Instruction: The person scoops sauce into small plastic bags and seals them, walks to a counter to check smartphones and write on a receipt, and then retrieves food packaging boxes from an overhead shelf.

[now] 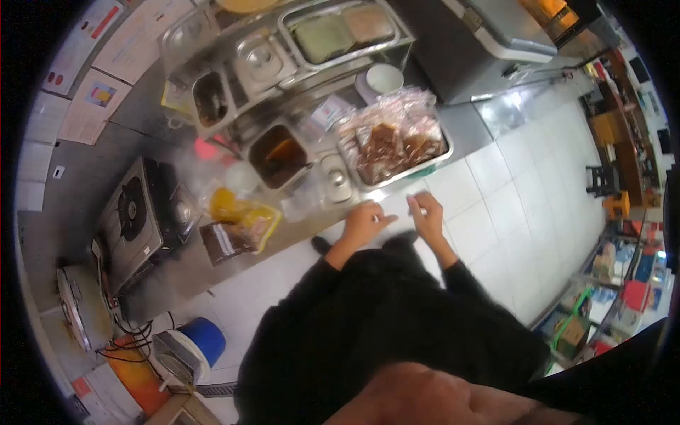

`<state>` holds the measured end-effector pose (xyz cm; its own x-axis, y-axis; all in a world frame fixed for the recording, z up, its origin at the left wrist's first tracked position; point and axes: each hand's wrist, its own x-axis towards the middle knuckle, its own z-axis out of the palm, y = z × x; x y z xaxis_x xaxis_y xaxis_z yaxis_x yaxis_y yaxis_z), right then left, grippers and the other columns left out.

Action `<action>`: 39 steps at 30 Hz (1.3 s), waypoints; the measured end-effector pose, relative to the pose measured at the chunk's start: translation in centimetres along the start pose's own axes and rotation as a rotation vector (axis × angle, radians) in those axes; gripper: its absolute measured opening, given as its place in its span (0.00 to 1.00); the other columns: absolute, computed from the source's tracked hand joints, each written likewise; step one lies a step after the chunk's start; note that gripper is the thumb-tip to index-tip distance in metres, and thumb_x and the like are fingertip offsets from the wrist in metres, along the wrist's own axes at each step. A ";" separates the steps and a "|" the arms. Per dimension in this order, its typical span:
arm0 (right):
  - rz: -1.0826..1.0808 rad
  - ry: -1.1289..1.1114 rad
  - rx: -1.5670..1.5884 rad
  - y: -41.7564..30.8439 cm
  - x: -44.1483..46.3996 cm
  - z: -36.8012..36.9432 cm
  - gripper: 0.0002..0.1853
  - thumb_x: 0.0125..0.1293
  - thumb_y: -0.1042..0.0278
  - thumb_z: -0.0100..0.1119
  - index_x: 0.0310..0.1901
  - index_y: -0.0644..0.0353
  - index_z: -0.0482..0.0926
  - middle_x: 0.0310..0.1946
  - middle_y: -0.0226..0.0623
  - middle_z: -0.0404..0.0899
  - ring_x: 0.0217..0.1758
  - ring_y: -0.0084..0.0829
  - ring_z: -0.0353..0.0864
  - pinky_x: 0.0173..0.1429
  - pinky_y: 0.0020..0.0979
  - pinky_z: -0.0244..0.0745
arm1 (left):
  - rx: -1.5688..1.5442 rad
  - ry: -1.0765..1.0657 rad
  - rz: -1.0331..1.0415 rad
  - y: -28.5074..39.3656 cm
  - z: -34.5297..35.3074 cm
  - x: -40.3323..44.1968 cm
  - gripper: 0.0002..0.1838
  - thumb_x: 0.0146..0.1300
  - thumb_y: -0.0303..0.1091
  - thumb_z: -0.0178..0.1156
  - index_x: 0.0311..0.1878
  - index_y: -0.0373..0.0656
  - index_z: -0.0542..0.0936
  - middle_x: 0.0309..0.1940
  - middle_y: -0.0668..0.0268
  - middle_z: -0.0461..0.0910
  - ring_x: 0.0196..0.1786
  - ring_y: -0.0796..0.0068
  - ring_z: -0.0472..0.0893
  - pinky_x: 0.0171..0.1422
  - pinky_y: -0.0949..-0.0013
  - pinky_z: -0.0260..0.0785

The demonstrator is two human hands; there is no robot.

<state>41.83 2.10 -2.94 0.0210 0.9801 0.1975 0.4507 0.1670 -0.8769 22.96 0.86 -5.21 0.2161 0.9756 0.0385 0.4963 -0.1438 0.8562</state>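
Note:
My left hand [363, 224] and my right hand [428, 218] are held apart in front of my body, above the floor by the counter edge. Both have curled fingers, with the thumbs pointing out toward the gap between them. A small pale spot shows at each hand, too small to name. Just beyond them on the counter is a metal tray [448, 147] holding clear plastic bags of reddish-brown food [386, 145]. Nearest my left hand is a small lidded steel container [336, 177]. Left of it stands a deep steel pan [278, 156] of dark brown liquid.
Yellow packets [244, 212] and a dark brown packet [225, 242] lie on the steel counter [166, 289]. A gas stove [131, 212] is at left. A blue bucket [204, 340] stands on the floor below. A white bowl [384, 78] sits behind the tray.

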 end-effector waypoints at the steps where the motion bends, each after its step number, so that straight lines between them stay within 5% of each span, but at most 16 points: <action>1: 0.014 0.037 0.025 1.4 -0.2 -2.5 0.14 0.63 0.71 0.61 0.21 0.66 0.77 0.22 0.41 0.73 0.24 0.31 0.72 0.31 0.30 0.66 | -0.019 -0.031 0.093 1.2 2.6 1.7 0.17 0.51 0.45 0.72 0.21 0.43 0.80 0.24 0.64 0.76 0.26 0.64 0.76 0.31 0.66 0.67; 3: 0.000 0.170 0.039 4.6 -0.7 -7.2 0.13 0.63 0.72 0.61 0.22 0.65 0.79 0.23 0.39 0.75 0.29 0.30 0.75 0.33 0.28 0.68 | 0.026 -0.155 0.122 2.4 9.5 4.9 0.19 0.56 0.50 0.68 0.22 0.45 0.81 0.24 0.62 0.77 0.28 0.62 0.78 0.34 0.62 0.69; 6: 0.184 0.231 0.136 9.5 -1.9 -14.2 0.09 0.65 0.71 0.59 0.29 0.64 0.83 0.33 0.38 0.78 0.32 0.25 0.75 0.33 0.24 0.69 | 0.079 -0.698 0.057 5.7 17.4 10.0 0.20 0.61 0.53 0.59 0.28 0.45 0.85 0.31 0.57 0.81 0.39 0.55 0.80 0.46 0.57 0.70; 10: 0.345 0.261 0.284 13.8 -1.5 -21.7 0.09 0.68 0.70 0.55 0.46 0.61 0.81 0.38 0.33 0.78 0.31 0.21 0.75 0.32 0.22 0.71 | -0.036 -0.882 0.089 -1.4 28.7 12.5 0.23 0.62 0.54 0.58 0.43 0.42 0.84 0.41 0.54 0.83 0.46 0.52 0.80 0.51 0.59 0.70; 11: 0.333 0.229 0.283 14.3 -0.9 -23.2 0.10 0.68 0.70 0.55 0.47 0.60 0.80 0.37 0.32 0.77 0.31 0.20 0.75 0.33 0.21 0.71 | 0.159 -1.038 0.099 -5.4 31.9 12.8 0.26 0.64 0.53 0.57 0.54 0.42 0.80 0.47 0.53 0.83 0.50 0.57 0.81 0.56 0.59 0.71; 14: 0.311 0.202 0.300 17.3 2.6 -29.4 0.14 0.65 0.71 0.57 0.52 0.58 0.78 0.36 0.29 0.76 0.31 0.18 0.76 0.33 0.21 0.72 | 0.151 -1.438 -0.049 -7.2 35.7 14.8 0.29 0.65 0.55 0.55 0.57 0.39 0.78 0.50 0.50 0.81 0.55 0.56 0.79 0.60 0.58 0.68; 18: 0.147 0.241 0.149 24.6 12.4 -40.6 0.17 0.62 0.75 0.59 0.54 0.59 0.78 0.40 0.32 0.76 0.34 0.20 0.78 0.38 0.22 0.75 | 0.412 -1.290 -0.033 -6.5 40.1 21.5 0.28 0.66 0.54 0.54 0.55 0.39 0.78 0.50 0.50 0.81 0.54 0.56 0.79 0.60 0.58 0.68; 23: -0.065 0.313 0.166 31.1 26.3 -57.1 0.12 0.65 0.68 0.60 0.50 0.57 0.78 0.43 0.31 0.80 0.41 0.22 0.77 0.43 0.25 0.75 | 0.589 -1.338 -0.108 -3.2 50.6 33.9 0.27 0.68 0.54 0.51 0.54 0.38 0.79 0.49 0.49 0.80 0.53 0.54 0.79 0.60 0.57 0.68; 27: 0.447 0.321 0.414 42.8 25.4 -65.2 0.12 0.65 0.66 0.59 0.49 0.58 0.78 0.34 0.32 0.80 0.34 0.23 0.78 0.38 0.26 0.75 | 0.667 -1.415 -0.052 5.2 62.4 44.5 0.26 0.69 0.53 0.49 0.52 0.38 0.80 0.49 0.49 0.80 0.52 0.53 0.79 0.60 0.57 0.68; 30: 0.749 0.273 0.077 56.9 15.0 -69.7 0.13 0.65 0.63 0.57 0.47 0.60 0.81 0.31 0.35 0.82 0.24 0.26 0.78 0.29 0.30 0.75 | 0.563 -1.412 0.422 11.1 74.8 54.3 0.25 0.70 0.52 0.48 0.52 0.39 0.80 0.49 0.50 0.80 0.51 0.53 0.78 0.60 0.57 0.68; 31: 0.964 0.442 0.398 60.9 10.3 -71.4 0.14 0.64 0.63 0.58 0.47 0.60 0.81 0.31 0.36 0.82 0.24 0.27 0.78 0.26 0.29 0.75 | 0.497 -1.362 0.679 13.1 79.6 58.2 0.24 0.70 0.52 0.47 0.53 0.40 0.79 0.49 0.51 0.80 0.51 0.52 0.78 0.60 0.57 0.68; 34: 1.264 1.069 0.787 65.3 -2.0 -78.4 0.08 0.63 0.67 0.54 0.42 0.58 0.77 0.24 0.32 0.73 0.20 0.25 0.71 0.20 0.28 0.66 | 0.430 -1.154 0.502 28.5 90.8 65.0 0.22 0.66 0.51 0.55 0.50 0.42 0.80 0.45 0.53 0.82 0.49 0.53 0.80 0.57 0.58 0.71; 35: 1.144 1.209 0.967 70.4 -8.3 -79.4 0.06 0.65 0.64 0.54 0.37 0.56 0.75 0.22 0.30 0.71 0.18 0.24 0.68 0.18 0.27 0.62 | 0.412 -1.113 0.446 31.3 95.9 67.3 0.21 0.64 0.50 0.58 0.50 0.43 0.80 0.45 0.53 0.82 0.48 0.54 0.80 0.55 0.58 0.71; 37: 1.333 1.483 0.788 66.4 -8.7 -87.0 0.09 0.68 0.59 0.53 0.34 0.55 0.73 0.21 0.29 0.70 0.16 0.24 0.65 0.18 0.26 0.59 | 0.370 -1.210 0.419 37.6 104.3 71.4 0.21 0.61 0.49 0.61 0.49 0.43 0.81 0.43 0.53 0.82 0.47 0.54 0.81 0.54 0.59 0.72; 39: 1.126 1.638 0.891 72.7 -13.9 -89.9 0.12 0.68 0.56 0.53 0.33 0.55 0.73 0.20 0.29 0.69 0.16 0.23 0.65 0.17 0.26 0.58 | 0.323 -1.203 0.457 42.0 111.9 74.0 0.19 0.63 0.48 0.59 0.48 0.43 0.81 0.41 0.54 0.83 0.46 0.54 0.81 0.53 0.59 0.73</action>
<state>154.48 -9.00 -30.03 0.6571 -0.1808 -0.7318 -0.7004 0.2122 -0.6815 153.90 48.43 -24.10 0.9380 0.0990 -0.3323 0.3205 -0.6134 0.7218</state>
